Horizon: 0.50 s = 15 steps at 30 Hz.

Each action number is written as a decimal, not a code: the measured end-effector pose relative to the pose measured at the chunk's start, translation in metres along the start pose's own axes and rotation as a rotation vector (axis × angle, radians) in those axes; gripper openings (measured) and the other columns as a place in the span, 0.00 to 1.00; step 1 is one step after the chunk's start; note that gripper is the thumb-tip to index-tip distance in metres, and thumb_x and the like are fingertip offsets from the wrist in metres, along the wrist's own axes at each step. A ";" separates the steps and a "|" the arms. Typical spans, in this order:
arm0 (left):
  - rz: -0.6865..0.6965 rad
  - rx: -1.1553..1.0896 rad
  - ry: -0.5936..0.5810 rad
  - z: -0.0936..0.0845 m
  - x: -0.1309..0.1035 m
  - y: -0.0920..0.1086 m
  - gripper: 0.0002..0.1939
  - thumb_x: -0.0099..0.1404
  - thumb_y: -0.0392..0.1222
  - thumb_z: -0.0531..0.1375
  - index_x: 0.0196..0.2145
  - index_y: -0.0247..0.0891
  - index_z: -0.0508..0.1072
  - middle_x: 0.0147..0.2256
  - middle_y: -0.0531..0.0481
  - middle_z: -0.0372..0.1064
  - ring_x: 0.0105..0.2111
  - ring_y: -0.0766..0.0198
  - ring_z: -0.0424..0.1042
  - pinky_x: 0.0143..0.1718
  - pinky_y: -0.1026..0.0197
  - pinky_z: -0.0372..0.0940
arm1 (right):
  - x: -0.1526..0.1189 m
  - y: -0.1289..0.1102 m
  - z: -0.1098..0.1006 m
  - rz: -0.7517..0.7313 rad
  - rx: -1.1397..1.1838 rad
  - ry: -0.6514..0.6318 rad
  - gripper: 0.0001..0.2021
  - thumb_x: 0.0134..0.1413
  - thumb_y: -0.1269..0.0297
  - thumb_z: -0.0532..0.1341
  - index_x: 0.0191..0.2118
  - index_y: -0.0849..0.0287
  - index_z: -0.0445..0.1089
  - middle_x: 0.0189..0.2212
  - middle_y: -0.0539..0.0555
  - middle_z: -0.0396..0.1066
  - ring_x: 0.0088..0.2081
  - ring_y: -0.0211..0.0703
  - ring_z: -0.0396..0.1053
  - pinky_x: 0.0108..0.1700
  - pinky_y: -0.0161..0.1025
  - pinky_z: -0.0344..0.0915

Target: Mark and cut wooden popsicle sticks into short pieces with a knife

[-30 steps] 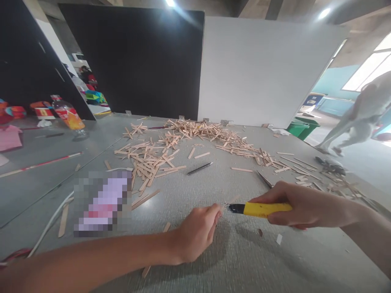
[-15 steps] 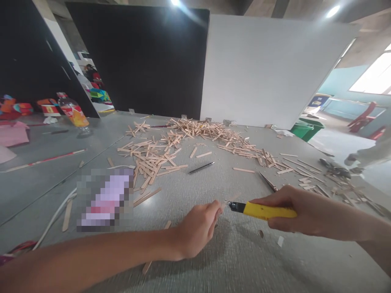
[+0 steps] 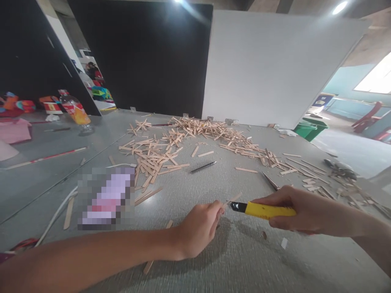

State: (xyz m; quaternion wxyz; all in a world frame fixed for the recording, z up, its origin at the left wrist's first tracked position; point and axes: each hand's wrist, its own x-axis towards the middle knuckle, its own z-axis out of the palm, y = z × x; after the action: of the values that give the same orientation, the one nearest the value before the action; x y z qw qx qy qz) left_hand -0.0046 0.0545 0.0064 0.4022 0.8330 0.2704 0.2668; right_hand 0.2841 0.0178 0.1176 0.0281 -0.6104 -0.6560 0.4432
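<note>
My left hand is closed in a pinch on a thin, pale wooden stick, whose near end disappears inside my fingers while the far end sticks out beyond my fingertips, up and to the right. My right hand is wrapped around a yellow-handled cutter with a black front end, its nose pointing at my left fingertips; the blade is too fine to make out, and I cannot tell whether it touches the stick. Just beyond my right knuckles, a slim, pointed metal tool is partly covered by that hand. A flat wooden strip runs under my left forearm, its middle hidden. Left of my left hand, a lilac object is blurred into blocks. Below both hands spreads a grey, finely streaked tabletop, with a dark, slender pen ahead of my left hand and a loose heap of light wooden craft sticks farther out. Behind the heap stand a black upright panel and a white upright panel; a green plastic bin shows past the white one, beyond my right hand.
</note>
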 end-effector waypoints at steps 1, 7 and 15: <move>-0.002 -0.004 -0.002 0.000 0.000 0.001 0.13 0.78 0.41 0.46 0.33 0.42 0.58 0.23 0.59 0.55 0.21 0.68 0.53 0.25 0.62 0.48 | -0.001 -0.002 0.000 0.021 -0.008 -0.005 0.30 0.58 0.43 0.66 0.64 0.44 0.71 0.27 0.50 0.70 0.21 0.34 0.61 0.18 0.30 0.56; -0.026 -0.070 0.005 -0.005 0.003 0.008 0.13 0.79 0.44 0.47 0.34 0.42 0.61 0.24 0.59 0.55 0.21 0.68 0.52 0.26 0.61 0.48 | -0.001 -0.004 0.019 -0.137 -0.355 0.258 0.21 0.60 0.48 0.64 0.58 0.43 0.77 0.39 0.54 0.79 0.34 0.47 0.77 0.33 0.38 0.72; -0.131 -0.348 -0.082 -0.012 0.008 0.015 0.20 0.76 0.57 0.53 0.42 0.37 0.71 0.24 0.57 0.61 0.22 0.68 0.59 0.26 0.64 0.53 | 0.003 0.012 0.072 -0.513 -0.749 0.563 0.09 0.67 0.54 0.60 0.46 0.50 0.73 0.45 0.55 0.79 0.38 0.49 0.80 0.34 0.42 0.74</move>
State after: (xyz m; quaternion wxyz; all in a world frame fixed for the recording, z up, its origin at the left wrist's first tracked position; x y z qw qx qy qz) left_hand -0.0029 0.0582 0.0266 0.5676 0.7415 0.2573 0.2484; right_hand 0.2514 -0.0208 0.0649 0.0906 -0.4939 -0.8645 -0.0235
